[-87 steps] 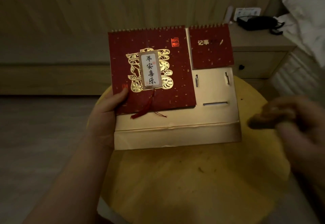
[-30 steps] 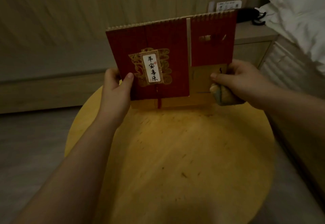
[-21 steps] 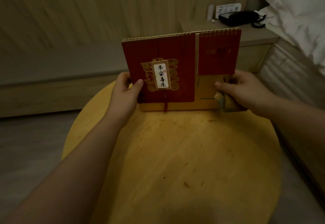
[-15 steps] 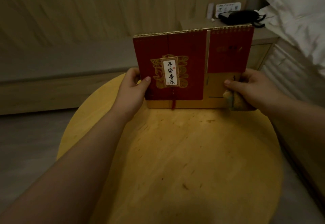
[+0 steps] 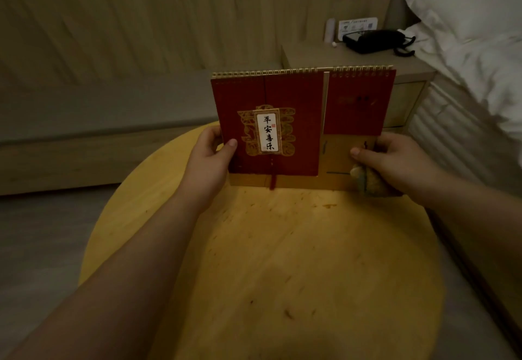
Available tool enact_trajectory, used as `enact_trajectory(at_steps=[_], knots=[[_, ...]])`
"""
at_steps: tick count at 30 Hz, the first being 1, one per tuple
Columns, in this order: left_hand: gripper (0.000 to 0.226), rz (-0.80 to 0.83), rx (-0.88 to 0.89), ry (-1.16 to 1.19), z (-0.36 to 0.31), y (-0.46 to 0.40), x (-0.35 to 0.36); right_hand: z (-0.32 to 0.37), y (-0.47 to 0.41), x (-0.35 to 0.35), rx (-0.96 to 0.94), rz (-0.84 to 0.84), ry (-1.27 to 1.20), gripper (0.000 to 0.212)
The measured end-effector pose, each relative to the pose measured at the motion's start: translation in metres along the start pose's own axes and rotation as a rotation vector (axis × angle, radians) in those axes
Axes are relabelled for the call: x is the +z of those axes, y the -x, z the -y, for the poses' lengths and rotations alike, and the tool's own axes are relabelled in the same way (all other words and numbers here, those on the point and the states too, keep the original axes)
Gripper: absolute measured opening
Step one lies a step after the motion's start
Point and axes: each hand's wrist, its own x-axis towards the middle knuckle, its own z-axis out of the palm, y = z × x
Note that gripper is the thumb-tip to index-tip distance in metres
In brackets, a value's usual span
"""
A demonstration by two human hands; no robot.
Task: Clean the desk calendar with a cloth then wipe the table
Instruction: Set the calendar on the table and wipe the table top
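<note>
Two hands on it right now: the left hand (image 5: 210, 159) pinches the left edge of the red and gold spiral-bound desk calendar (image 5: 285, 128), thumb on the front cover, while the right hand (image 5: 395, 159) does double duty, thumb pressed on the gold card base at the right edge with a balled-up yellowish cloth (image 5: 367, 181) tucked under its curled fingers. The calendar stands upright at the far side of the round yellow wooden tabletop (image 5: 282, 275), bottom edge on or just above the wood, hard to say which. My guess is the calendar part is basically wrapping up and the tabletop hasn't been touched; there are still dark specks and a brownish smear near the calendar's foot. Compared with half a second back, same grips, and the calendar looks barely moved. About three seconds ago it was leaning back, held by the left hand alone.
</note>
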Motion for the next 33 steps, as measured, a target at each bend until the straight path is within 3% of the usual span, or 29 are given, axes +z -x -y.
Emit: enact_trajectory(at_steps=[7,10,13,17,20,23,25,30,33], knots=[[0.024,-0.012,-0.004,-0.012,-0.001,0.003,0.002,0.001,0.003,0.001,0.069,-0.003,-0.003,0.023],[0.024,-0.028,0.001,-0.034,-0.007,0.009,0.002,0.006,0.009,-0.002,0.092,-0.018,0.019,0.005],[0.032,-0.075,-0.027,-0.113,-0.013,0.015,-0.001,0.009,0.027,-0.014,0.162,-0.071,0.000,0.023],[0.039,-0.241,-0.041,-0.251,-0.029,0.048,-0.001,0.007,0.057,-0.030,0.400,-0.023,-0.214,0.033],[0.022,-0.157,-0.027,-0.209,-0.043,0.098,0.020,0.016,0.075,-0.023,0.502,0.042,-0.418,0.026],[0.019,0.089,-0.119,-0.092,-0.051,0.142,0.053,0.027,0.088,0.001,0.421,0.035,-0.470,0.019],[0.026,0.166,-0.226,0.028,-0.053,0.159,0.073,0.031,0.096,0.019,0.298,0.045,-0.404,0.017],[0.036,0.097,-0.283,0.131,-0.049,0.169,0.084,0.032,0.115,0.045,0.175,0.091,-0.382,0.013],[0.054,0.132,-0.335,0.257,-0.048,0.172,0.080,0.028,0.122,0.046,0.149,0.060,-0.386,0.006]])
